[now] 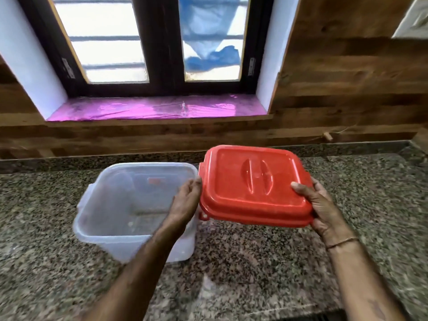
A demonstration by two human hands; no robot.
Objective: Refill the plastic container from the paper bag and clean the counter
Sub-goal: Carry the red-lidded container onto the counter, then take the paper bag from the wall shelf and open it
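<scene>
Gripping the red lid [252, 181] by opposite edges, left hand [185, 200] and right hand [320, 206] are holding it right of the container [104, 193]; it is probably handling light and stiff.

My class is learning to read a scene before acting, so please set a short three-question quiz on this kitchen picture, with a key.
1. True or false: the red lid sits closed on the plastic container.
2. What holds the lid? A: the left hand alone. B: the right hand alone. C: both hands, one at each side edge.
3. Fill in: the container stands open on the speckled stone ____.

Key
1. False: the lid is held off the container, to its right.
2. C.
3. counter.
</scene>
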